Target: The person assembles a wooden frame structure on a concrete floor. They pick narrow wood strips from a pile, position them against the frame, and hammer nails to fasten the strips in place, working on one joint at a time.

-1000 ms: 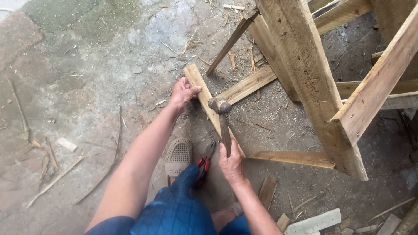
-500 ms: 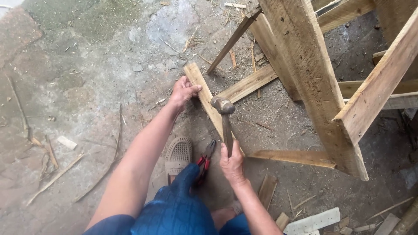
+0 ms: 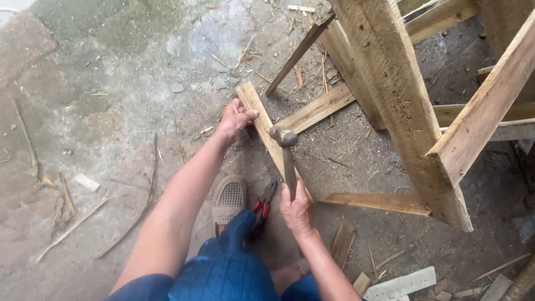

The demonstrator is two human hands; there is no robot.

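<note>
The right hand (image 3: 296, 210) has its grip closed around the lower end of a hammer (image 3: 287, 159), and the left hand (image 3: 235, 118) has its grip closed on the edge of a pale wooden slat (image 3: 266, 134) lying on the concrete floor (image 3: 111, 111). Since a second ago the hammer has shifted only slightly: its metal head, which stood a little off the slat, now sits over the slat's middle, just below the left hand, and it looks down on the wood or very near it, though contact cannot be made out. The left hand has not moved, so the slat stays pinned in the same place; this reads as one stroke in a run of blows on the slat rather than a new step. Taking the slat as landmark: one hammer over it, two hands on or above it, one red-handled pair of pliers (image 3: 262, 209) on the floor just below its near end, one grey shoe (image 3: 228, 198) to the left of the pliers, one second slat (image 3: 317, 108) crossing out from its right side, and one rough timber frame (image 3: 401, 100) well to its right. Loose offcuts and splinters lie scattered around it, too many and too small to count surely.
</note>
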